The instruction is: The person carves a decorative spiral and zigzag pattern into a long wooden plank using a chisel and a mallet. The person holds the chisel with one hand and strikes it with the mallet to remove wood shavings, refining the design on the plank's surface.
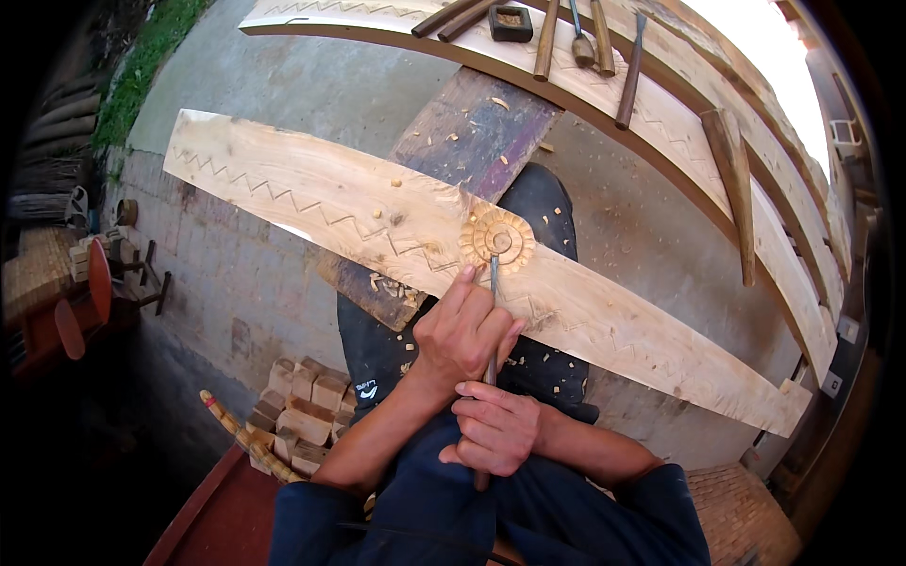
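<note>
A long pale wooden board (651, 330) lies slantwise across my thighs and a dark plank. Zigzag lines are cut along it, and a round flower-shaped carving (481, 229) sits near its middle. The steel tip of a long chisel (494, 274) rests on the lower part of that flower. My left hand (462, 325) is closed around the chisel's shank, just below the flower, with its edge close to the board. Lower down, my right hand (495, 429) wraps round the handle, whose butt end shows beneath it. The exact shape of the cutting edge is too small to tell.
Another zigzag-marked board (661, 123) runs across the back, holding a wooden mallet (729, 174), a small dark box (511, 24) and several chisels. Chips lie on the dark plank (462, 123). Wood blocks (307, 415) are piled at lower left, near a red stool (99, 281).
</note>
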### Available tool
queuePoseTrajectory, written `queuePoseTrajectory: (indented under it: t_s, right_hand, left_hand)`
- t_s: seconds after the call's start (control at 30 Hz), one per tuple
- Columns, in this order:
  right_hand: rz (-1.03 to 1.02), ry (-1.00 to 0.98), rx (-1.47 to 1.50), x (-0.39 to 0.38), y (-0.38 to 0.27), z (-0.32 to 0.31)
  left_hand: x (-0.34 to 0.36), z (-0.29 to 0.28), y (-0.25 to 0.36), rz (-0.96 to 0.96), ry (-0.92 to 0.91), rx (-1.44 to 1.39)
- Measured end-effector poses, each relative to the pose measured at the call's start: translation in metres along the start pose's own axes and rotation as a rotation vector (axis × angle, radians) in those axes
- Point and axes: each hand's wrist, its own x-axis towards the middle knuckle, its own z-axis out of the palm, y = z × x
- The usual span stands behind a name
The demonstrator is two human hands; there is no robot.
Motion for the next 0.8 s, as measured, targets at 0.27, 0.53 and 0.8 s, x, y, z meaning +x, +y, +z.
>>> queuePoseTrajectory:
  t_s: [0.27,0.53,0.8]
  right_hand:
    - [0.044,0.003,-0.013,0.016,-0.025,-0.031]
    - [0.098,0.008,0.025,0.021,-0.022,-0.015]
    - [0.094,0.012,0.011,0.028,-0.019,-0.008]
  left_hand:
    - [0.010,-0.013,0.025,0.032,0.003,-0.158]
    - [0.001,-0.016,0.007,0.034,0.001,-0.140]
    - [0.003,-0.020,0.003,0.011,-0.014,-0.145]
